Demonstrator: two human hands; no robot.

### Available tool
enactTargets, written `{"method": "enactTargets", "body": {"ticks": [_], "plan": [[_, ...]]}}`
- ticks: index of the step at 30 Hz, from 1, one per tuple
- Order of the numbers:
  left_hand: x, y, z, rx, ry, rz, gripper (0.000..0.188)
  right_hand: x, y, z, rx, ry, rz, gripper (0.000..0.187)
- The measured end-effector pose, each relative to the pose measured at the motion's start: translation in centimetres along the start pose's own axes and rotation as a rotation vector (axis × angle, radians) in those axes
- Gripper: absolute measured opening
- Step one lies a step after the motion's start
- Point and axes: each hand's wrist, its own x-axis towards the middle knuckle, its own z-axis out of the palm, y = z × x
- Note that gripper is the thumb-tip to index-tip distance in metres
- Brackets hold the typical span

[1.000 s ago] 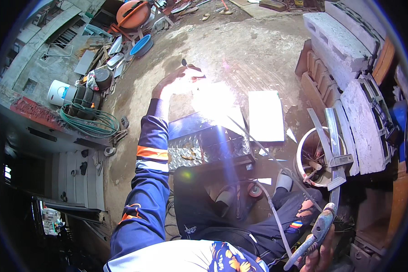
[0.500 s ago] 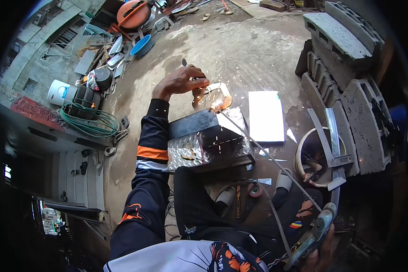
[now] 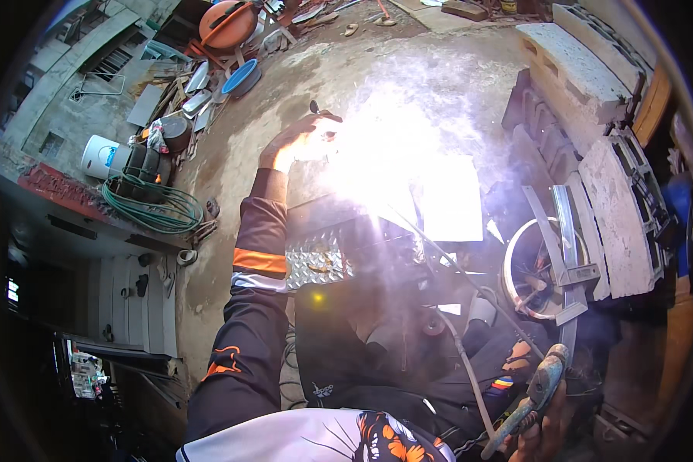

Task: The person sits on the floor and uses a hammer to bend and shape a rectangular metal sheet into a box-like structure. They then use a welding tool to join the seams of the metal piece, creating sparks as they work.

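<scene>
My right hand [image 3: 545,433], low at the right, is wrapped round a welding electrode holder [image 3: 548,377]. From it a long thin welding rod [image 3: 458,266] slants up and left into a blinding white arc [image 3: 396,150]. My left hand [image 3: 300,142] reaches to the left side of the glare, fingers closed; what they grip is washed out. A dark rounded end [image 3: 313,106] sticks up just above that hand. Below the arc stands a metal box with a diamond-patterned plate [image 3: 316,263] before my knees. Its upper right part is lost in glare and smoke.
A white sheet [image 3: 454,219] lies right of the box. Farther right are a round bucket [image 3: 508,273], metal strips [image 3: 566,223] across it, and stacked concrete blocks [image 3: 616,208]. A cable [image 3: 466,362] runs by my legs. A coiled green hose [image 3: 150,212] lies far left.
The small sparks at the rod's tip have flared into a large white arc with smoke, hiding the bent metal piece near my left fingers. Both hands stay nearly in place.
</scene>
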Motion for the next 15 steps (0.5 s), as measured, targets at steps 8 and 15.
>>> {"method": "enactTargets", "body": {"ticks": [8,15], "plan": [[-0.4,-0.1,0.1,-0.265,0.088,0.109,0.034,0.6,-0.3,0.5,0.013,0.059,0.038,0.059],[0.2,2.3,-1.0,-0.189,-0.045,0.035,0.04,0.8,-0.3,0.4,-0.013,0.016,0.022,0.06]]}}
